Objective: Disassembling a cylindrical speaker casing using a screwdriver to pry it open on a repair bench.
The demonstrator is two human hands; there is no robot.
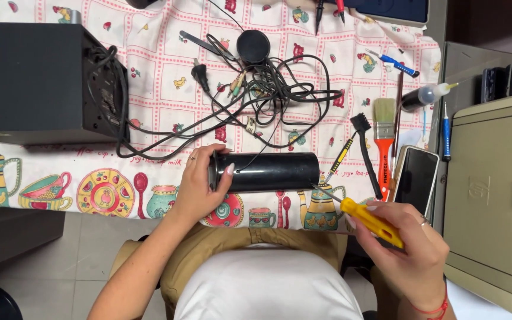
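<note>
Bench surface: table (167,112) covered by a white cloth with a red grid and small printed figures; a border of teapots, cups and plates runs along the near edge. Grey tiled floor visible below the near edge.

Black cylindrical speaker (265,172) lies on its side at the near edge, about mid-table, long axis parallel to that edge. A thin black wire leaves its upper side and joins the tangle of black cables (268,95) toward the middle of the table.

Left hand (201,185): wrapped around the left end of the cylinder, thumb over the end cap, fingers curled behind (grip firm, cylinder resting on the cloth).

Right hand (407,243): closed around a yellow-handled screwdriver (367,218), held off the table past the near edge. Shaft angles up-left; tip sits at the right end of the cylinder. Actual contact cannot be confirmed.

Other items:
- Large black speaker box (31,83) at the left edge, cables plugged into its side.
- Round black puck (252,45) near the far edge, above the cable tangle.
- Toward the right edge: orange-handled paintbrush (384,136), black brush (367,154), smartphone (415,178) lying flat, small squeeze bottle (425,96).
- Beige printer (493,195) just beside the table's right edge.
</note>
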